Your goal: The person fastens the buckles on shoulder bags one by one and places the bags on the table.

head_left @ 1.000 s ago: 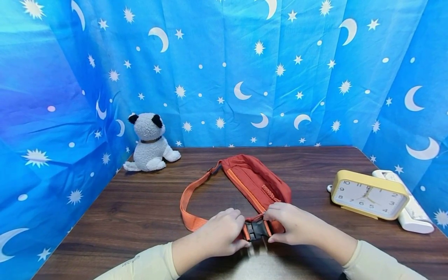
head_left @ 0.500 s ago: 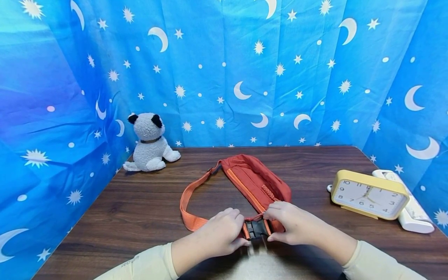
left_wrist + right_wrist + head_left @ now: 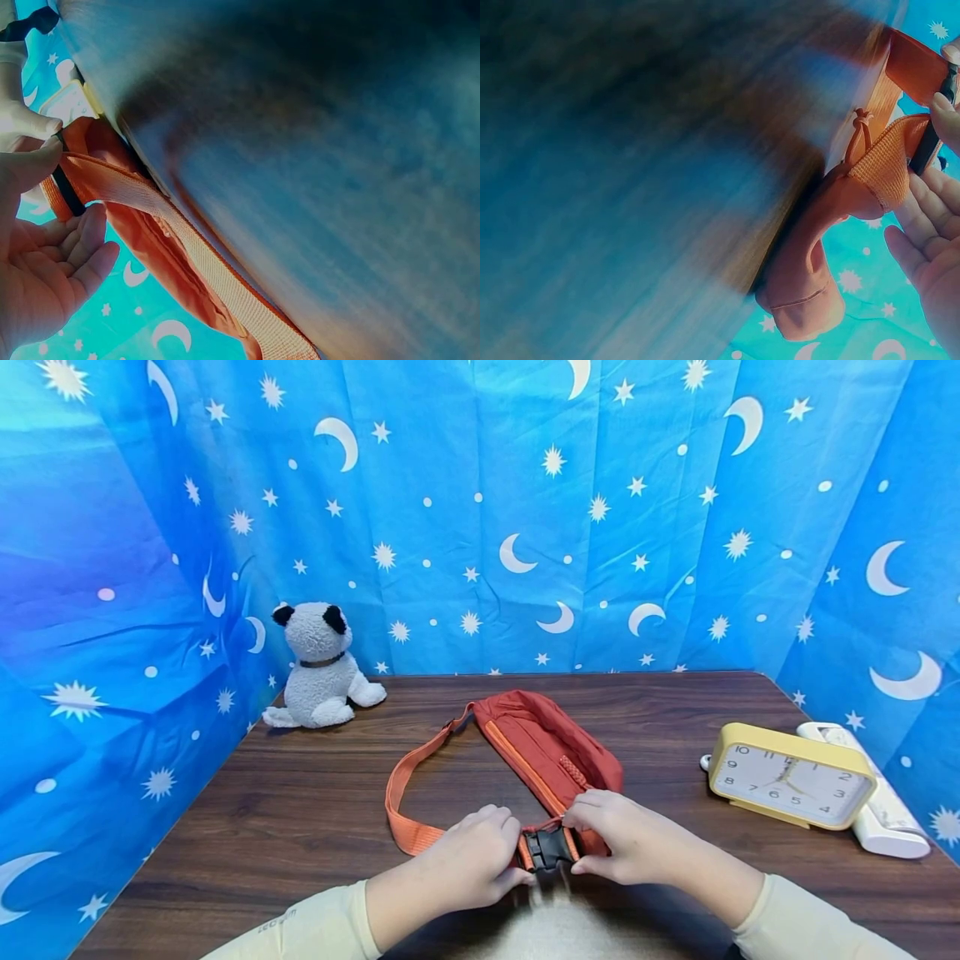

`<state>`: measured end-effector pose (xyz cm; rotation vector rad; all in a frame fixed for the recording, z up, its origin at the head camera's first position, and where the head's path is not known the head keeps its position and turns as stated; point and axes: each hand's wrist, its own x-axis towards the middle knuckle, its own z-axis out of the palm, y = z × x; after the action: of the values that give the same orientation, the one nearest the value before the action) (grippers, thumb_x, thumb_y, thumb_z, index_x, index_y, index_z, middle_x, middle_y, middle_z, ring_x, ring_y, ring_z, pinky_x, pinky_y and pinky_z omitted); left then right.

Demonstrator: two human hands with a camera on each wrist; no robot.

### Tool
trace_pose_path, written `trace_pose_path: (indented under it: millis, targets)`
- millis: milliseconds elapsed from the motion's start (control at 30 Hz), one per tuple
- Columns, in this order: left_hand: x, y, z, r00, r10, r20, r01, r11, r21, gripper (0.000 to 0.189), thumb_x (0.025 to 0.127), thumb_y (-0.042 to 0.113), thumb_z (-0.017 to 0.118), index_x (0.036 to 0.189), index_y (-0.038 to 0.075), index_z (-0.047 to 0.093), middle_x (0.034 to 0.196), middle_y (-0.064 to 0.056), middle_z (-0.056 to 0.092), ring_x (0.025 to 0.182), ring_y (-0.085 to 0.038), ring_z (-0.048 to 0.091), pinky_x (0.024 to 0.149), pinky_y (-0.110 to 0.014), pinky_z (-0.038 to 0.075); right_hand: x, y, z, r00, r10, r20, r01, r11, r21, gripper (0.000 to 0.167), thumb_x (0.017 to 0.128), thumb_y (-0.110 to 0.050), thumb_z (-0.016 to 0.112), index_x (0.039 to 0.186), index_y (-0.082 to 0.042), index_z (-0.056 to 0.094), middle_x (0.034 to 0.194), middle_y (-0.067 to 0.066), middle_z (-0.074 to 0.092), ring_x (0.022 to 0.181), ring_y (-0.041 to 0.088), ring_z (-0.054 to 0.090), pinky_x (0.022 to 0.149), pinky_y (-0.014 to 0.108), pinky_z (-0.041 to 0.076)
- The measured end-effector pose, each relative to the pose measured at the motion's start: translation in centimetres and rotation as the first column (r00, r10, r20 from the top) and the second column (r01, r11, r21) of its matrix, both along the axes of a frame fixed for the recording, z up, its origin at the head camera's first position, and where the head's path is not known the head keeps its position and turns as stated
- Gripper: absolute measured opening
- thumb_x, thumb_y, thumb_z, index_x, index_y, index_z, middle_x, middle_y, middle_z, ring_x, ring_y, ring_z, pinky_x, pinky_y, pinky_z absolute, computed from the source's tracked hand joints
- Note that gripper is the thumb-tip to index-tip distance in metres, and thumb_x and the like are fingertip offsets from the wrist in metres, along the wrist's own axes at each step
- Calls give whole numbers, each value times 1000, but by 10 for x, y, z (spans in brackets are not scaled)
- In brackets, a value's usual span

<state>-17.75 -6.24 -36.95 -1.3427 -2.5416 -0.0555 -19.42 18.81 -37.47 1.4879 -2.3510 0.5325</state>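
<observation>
A rust-red waist bag (image 3: 546, 739) lies on the table, its orange strap (image 3: 408, 793) looping out to the left. At the near end of the bag, the black side-release buckle (image 3: 550, 847) sits with its two halves joined. My left hand (image 3: 480, 852) pinches the buckle's left end between thumb and fingers, where the strap meets it. On the other side my right hand (image 3: 622, 835) grips the buckle's right end the same way. In the left wrist view the strap (image 3: 195, 240) runs away from the left fingers; the right wrist view shows webbing (image 3: 881, 169) by the right fingers.
A plush dog (image 3: 318, 668) sits at the back left of the dark wooden table (image 3: 300, 802). At the right, a yellow alarm clock (image 3: 793, 777) stands in front of a white device (image 3: 888, 818). A blue star-and-moon cloth (image 3: 450, 527) encloses the back and sides.
Both hands keep their hold on the buckle, and the bag stays where it was. Only a slight shift of the whole head view shows.
</observation>
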Motion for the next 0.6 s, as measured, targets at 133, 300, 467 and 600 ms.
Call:
trace_pose_path:
  millis: [133, 300, 467, 600]
  targets:
    - [0, 0, 0, 1000, -2, -6, 2, 1000, -2, 39, 83, 44, 67, 92, 7, 58, 79, 5, 48, 71, -9, 44, 63, -24, 40, 0, 0, -1, 1000, -5, -1, 5, 1000, -1, 34, 75, -25, 79, 98, -9, 60, 93, -6, 57, 86, 8, 55, 80, 38, 48]
    - [0, 0, 0, 1000, -9, -17, 9, 1000, -1, 38, 83, 43, 67, 92, 7, 58, 79, 5, 48, 71, -9, 44, 64, -24, 40, 0, 0, -1, 1000, -15, 3, 15, 1000, 4, 34, 75, -26, 79, 98, -9, 60, 93, -6, 57, 85, 7, 55, 80, 37, 48]
    - [0, 1, 0, 1000, -11, -22, 11, 1000, -1, 38, 84, 43, 67, 92, 7, 58, 79, 5, 47, 71, -9, 44, 63, -24, 40, 1, 0, 0, 1000, -24, 17, 24, 1000, 10, 34, 76, -26, 78, 99, -9, 60, 94, -6, 58, 87, 8, 56, 80, 37, 48]
    - [1, 1, 1, 1000, -16, -25, 16, 1000, 3, 37, 83, 43, 67, 91, 7, 58, 79, 5, 47, 71, -9, 44, 63, -24, 39, 1, 0, 0, 1000, -22, 19, 22, 1000, 2, 34, 76, -26, 79, 99, -9, 60, 94, -5, 58, 86, 8, 55, 77, 32, 48]
